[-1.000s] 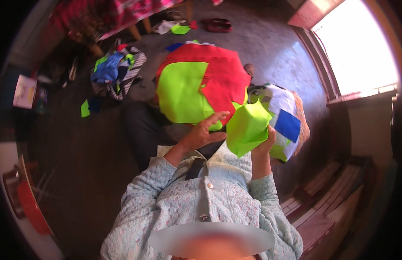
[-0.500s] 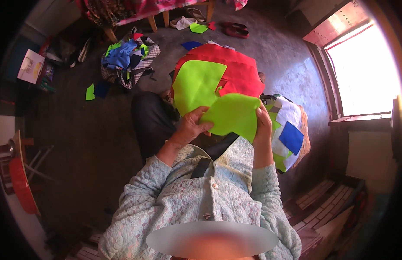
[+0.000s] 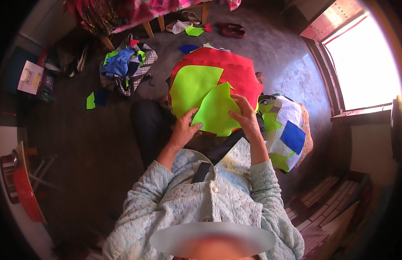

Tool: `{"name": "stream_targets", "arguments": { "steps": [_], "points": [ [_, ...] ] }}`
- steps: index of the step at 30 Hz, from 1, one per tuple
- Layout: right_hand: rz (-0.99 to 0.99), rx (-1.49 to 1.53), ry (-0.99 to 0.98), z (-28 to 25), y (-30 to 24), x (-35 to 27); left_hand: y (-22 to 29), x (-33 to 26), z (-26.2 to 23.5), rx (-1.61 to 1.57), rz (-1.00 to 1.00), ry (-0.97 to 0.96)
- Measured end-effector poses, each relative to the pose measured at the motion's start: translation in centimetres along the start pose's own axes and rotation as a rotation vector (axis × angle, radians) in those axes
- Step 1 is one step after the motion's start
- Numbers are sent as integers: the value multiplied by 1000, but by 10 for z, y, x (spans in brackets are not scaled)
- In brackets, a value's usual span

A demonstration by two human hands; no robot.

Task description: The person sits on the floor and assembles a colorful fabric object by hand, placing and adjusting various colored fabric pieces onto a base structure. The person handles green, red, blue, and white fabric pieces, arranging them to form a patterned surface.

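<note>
A bright green cloth piece (image 3: 216, 110) spans the space between my two hands, low over a red cloth sheet (image 3: 241, 71). My left hand (image 3: 183, 131) pinches its left edge, thumb on top. At the opposite edge, my right hand (image 3: 246, 115) grips it with the thumb on top and the fingers at the upper corner. Another green cloth piece (image 3: 190, 82) lies flat on the left part of the red sheet, partly covered by the held one. What supports the red sheet is hidden.
At right a bundle of white and green cloth carries a blue piece (image 3: 292, 137). A checked bag (image 3: 142, 65) with cloth scraps stands far left. Green scraps (image 3: 91, 101), dark red shoes (image 3: 232, 30) and a bed (image 3: 136, 15) are around the floor.
The held green piece has come down and turned onto the red sheet. My right hand has moved left and slightly up, its grip shifting along the edge; my left hand has moved slightly left.
</note>
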State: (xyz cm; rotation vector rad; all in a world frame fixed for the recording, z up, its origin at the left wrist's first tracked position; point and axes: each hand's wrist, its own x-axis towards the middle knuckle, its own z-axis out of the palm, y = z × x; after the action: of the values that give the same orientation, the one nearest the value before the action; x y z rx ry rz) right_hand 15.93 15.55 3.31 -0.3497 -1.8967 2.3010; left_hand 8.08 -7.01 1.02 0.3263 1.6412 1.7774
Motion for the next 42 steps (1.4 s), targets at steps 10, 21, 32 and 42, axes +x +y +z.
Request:
{"name": "stream_targets", "arguments": {
  "steps": [10,21,32,42],
  "points": [
    [-56,-469,-122,6,-28,10,5,-2,0,201,-40,-1],
    [-265,-883,-155,-4,-27,37,-7,1,0,192,87,20],
    [-297,-929,112,-13,-11,34,-5,-1,-2,328,84,6],
    [-403,-815,592,-68,-6,-47,38,-11,-5,1059,163,150]
  ]
}}
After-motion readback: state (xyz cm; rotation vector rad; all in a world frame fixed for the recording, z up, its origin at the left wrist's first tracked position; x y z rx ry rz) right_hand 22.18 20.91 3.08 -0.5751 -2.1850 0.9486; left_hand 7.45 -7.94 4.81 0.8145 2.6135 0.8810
